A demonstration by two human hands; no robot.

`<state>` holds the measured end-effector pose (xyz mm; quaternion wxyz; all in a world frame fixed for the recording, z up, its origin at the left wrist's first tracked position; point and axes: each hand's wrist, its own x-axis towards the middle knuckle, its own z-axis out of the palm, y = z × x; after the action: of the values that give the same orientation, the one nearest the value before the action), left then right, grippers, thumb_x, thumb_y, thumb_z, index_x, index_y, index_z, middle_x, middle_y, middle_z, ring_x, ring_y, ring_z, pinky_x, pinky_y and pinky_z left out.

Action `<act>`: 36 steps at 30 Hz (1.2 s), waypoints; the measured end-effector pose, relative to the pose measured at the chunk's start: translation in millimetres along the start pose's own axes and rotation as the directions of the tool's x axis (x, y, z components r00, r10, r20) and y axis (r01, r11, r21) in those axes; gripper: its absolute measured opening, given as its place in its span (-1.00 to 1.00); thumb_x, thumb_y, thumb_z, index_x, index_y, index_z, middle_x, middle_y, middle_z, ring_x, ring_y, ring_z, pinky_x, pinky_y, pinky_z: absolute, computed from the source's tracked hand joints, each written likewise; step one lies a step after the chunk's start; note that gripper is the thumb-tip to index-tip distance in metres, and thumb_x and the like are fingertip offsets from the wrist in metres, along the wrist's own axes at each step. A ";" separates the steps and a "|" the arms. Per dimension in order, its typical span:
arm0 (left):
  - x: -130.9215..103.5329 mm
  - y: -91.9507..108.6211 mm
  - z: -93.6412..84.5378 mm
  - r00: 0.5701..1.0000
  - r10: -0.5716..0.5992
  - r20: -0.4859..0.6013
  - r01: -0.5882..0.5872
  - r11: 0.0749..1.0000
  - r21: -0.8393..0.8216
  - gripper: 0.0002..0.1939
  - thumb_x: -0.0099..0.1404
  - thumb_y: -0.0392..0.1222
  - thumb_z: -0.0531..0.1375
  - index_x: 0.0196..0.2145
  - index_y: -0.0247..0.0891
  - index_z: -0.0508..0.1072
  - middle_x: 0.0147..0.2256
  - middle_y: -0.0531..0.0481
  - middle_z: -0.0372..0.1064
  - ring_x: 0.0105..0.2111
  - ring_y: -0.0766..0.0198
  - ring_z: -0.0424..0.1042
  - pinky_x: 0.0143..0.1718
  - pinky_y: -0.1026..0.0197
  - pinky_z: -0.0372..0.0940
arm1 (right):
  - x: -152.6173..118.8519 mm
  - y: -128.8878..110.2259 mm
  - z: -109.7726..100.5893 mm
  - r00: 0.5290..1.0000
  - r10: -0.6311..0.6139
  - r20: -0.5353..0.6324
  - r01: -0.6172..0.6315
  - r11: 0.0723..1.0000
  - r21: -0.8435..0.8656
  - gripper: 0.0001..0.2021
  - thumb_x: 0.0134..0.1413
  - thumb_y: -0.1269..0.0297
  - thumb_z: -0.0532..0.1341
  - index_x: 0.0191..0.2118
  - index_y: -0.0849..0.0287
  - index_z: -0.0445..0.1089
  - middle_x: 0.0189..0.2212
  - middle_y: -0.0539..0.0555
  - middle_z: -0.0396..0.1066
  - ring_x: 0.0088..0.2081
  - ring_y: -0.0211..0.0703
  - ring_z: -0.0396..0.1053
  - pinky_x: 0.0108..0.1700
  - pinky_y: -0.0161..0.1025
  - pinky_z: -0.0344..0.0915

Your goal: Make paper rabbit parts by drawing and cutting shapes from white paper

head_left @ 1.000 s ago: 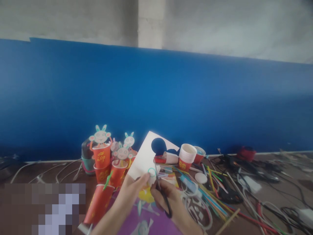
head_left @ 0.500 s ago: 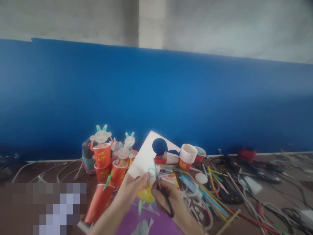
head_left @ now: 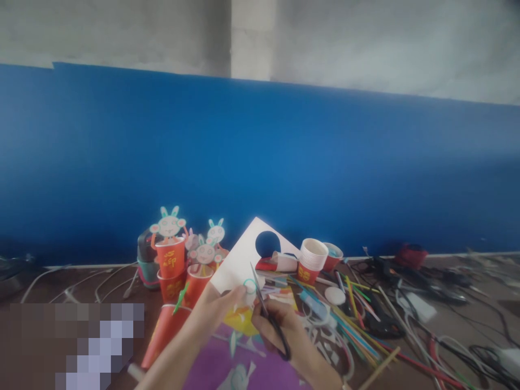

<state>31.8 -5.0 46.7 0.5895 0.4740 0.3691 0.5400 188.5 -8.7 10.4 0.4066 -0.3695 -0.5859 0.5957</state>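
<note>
My left hand (head_left: 223,306) pinches a sheet of white paper (head_left: 233,265) by its lower edge. A round hole is cut through the sheet, and a small green circle is drawn near my thumb. In my right hand (head_left: 280,325) is a pair of scissors (head_left: 276,330) with black handles, its blades pointing up beside the drawn circle. Whether the blades touch the paper I cannot tell. Below both hands lies a purple sheet (head_left: 260,371) with white paper cut-outs (head_left: 239,376) on it.
At the left stand red paper cups (head_left: 170,259), some topped with paper rabbit figures (head_left: 168,225). A stack of cups (head_left: 312,260) is behind my right hand. Coloured sticks (head_left: 357,336), a white disc (head_left: 335,296) and cables (head_left: 479,346) clutter the right side. A blue panel (head_left: 260,162) rises behind.
The white paper has shifted and turned slightly in my left hand. The scissors have tilted a little to the left, their tips now lower and left of where they were.
</note>
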 end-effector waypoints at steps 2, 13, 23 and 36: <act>0.0 0.3 -0.8 1.000 0.000 -0.002 0.000 1.000 0.021 -0.55 0.11 -0.12 0.28 -0.05 -0.33 0.47 -0.30 -0.12 0.53 -0.35 0.13 0.46 -0.30 0.17 0.30 | 0.2 -0.3 -0.3 1.000 -0.005 -0.006 0.005 1.000 -0.007 -0.56 -0.21 -0.08 0.37 -0.53 0.19 0.25 -0.77 -0.19 0.07 -0.73 -0.44 -0.03 -0.68 -0.42 -0.09; 0.6 4.4 -7.6 0.999 -0.042 0.011 0.041 0.998 0.057 -0.48 0.08 -0.12 0.30 0.01 -0.33 0.41 -0.33 -0.09 0.54 -0.36 0.12 0.48 -0.29 0.16 0.32 | -1.7 -3.0 -0.5 0.999 0.046 0.010 -0.046 0.999 -0.012 -0.55 -0.26 -0.09 0.38 -0.54 0.19 0.26 -0.78 -0.19 0.06 -0.73 -0.44 -0.03 -0.68 -0.42 -0.08; 2.3 5.2 -12.5 0.999 -0.031 -0.018 0.033 0.996 0.082 -0.45 -0.03 -0.07 0.36 -0.06 -0.31 0.47 -0.33 -0.09 0.53 -0.33 0.08 0.47 -0.22 0.12 0.30 | -1.2 -3.0 -0.9 0.998 0.062 0.027 -0.059 0.995 -0.079 -0.56 -0.21 -0.12 0.33 -0.53 0.19 0.28 -0.77 -0.18 0.08 -0.74 -0.43 0.00 -0.70 -0.41 -0.08; 2.2 8.1 -21.6 0.999 -0.035 0.008 0.033 0.983 0.180 -0.59 0.01 -0.13 0.33 -0.14 -0.28 0.51 -0.39 -0.05 0.52 -0.34 0.12 0.44 -0.29 0.18 0.29 | -1.9 -2.8 -3.2 0.994 0.092 0.053 -0.085 0.989 -0.123 -0.65 -0.14 -0.01 0.30 -0.52 0.20 0.30 -0.76 -0.18 0.09 -0.73 -0.44 0.01 -0.70 -0.44 -0.05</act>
<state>9.4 0.4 48.6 0.5555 0.5219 0.4212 0.4916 192.3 -9.2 12.9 0.3393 -0.4016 -0.6155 0.5871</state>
